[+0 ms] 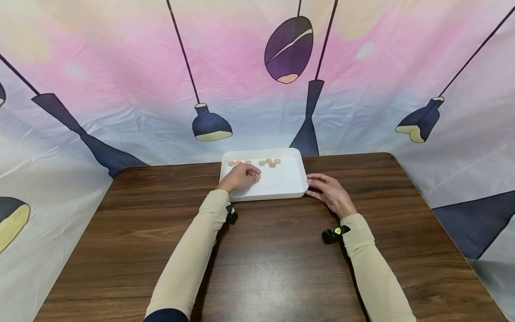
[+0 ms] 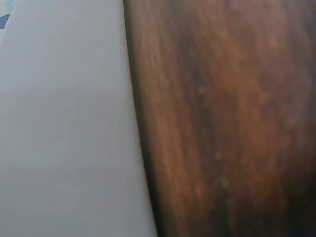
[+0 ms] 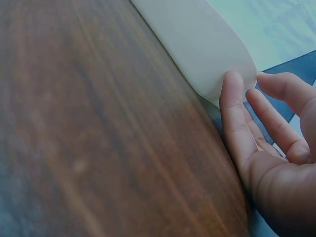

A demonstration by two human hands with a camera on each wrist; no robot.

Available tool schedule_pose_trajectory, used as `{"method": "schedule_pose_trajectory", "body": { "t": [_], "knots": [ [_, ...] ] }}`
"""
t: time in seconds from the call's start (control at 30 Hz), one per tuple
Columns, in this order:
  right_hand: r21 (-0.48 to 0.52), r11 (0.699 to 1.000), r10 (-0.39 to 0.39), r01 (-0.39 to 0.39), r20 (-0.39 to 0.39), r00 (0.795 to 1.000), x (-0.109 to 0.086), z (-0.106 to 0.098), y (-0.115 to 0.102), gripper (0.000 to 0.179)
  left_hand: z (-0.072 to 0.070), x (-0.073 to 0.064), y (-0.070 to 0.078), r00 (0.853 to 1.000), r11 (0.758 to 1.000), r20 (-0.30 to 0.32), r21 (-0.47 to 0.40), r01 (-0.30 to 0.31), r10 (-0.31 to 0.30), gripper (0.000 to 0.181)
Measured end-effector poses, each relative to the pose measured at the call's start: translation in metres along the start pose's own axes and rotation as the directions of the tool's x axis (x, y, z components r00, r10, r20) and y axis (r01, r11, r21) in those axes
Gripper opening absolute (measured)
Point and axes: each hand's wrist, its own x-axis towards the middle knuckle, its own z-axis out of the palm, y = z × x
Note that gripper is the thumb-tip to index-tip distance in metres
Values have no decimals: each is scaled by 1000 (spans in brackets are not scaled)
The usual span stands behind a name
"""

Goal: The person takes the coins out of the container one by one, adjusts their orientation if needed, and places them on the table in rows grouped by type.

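Note:
A shallow white tray [image 1: 281, 183] stands at the far edge of the table. Inside it, near the back wall, lie several small round discs that look like coins: reddish coins [image 1: 231, 163] on the left and a group with yellowish coins [image 1: 277, 161] right of them. My left hand [image 1: 240, 176] reaches over the tray's left front part, and its fingertips pinch a small coin [image 1: 258, 177] just above the tray floor. At the right front corner, my right hand [image 1: 331, 193] touches the tray's outer wall with extended fingers and thumb; the right wrist view shows this hand [image 3: 269, 133] close up.
The brown wooden table [image 1: 261, 259] spreads out in front of the tray. Behind it hangs a cloth backdrop [image 1: 249, 67] printed with lamps. In the left wrist view only the tray wall [image 2: 64, 123] and wood grain appear; that hand's fingers are out of sight there.

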Motion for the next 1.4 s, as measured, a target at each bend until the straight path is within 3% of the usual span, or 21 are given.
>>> {"method": "schedule_pose_trajectory", "body": {
  "t": [0.13,0.27,0.43,0.63,0.9,1.17,1.4],
  "knots": [
    [3,1000,-1,1,5,1000,0,1,1,45,-3,-5,1,1000,1000,6,-5,5,-5,28],
    [-1,1000,4,-4,8,1000,0,1,2,48,-11,-16,5,1000,999,13,-20,-27,28,31],
    [-6,1000,-1,1,2,1000,1,0,2,47,-26,-36,9,998,995,3,-69,-65,66,33],
    [0,1000,3,-3,-10,1000,0,-1,1,44,-35,-61,12,996,994,-15,-55,-92,92,34],
    [-5,1000,0,0,5,1000,-1,-5,-2,52,-34,-89,24,993,993,-15,-5,-121,121,33],
    [10,1000,0,0,8,1000,-1,-1,-2,48,-27,-111,28,985,985,-31,3,-172,172,33],
    [20,1000,-7,7,7,1000,-1,0,-1,43,-21,-128,28,991,989,12,-64,-135,136,34]
  ]
}}
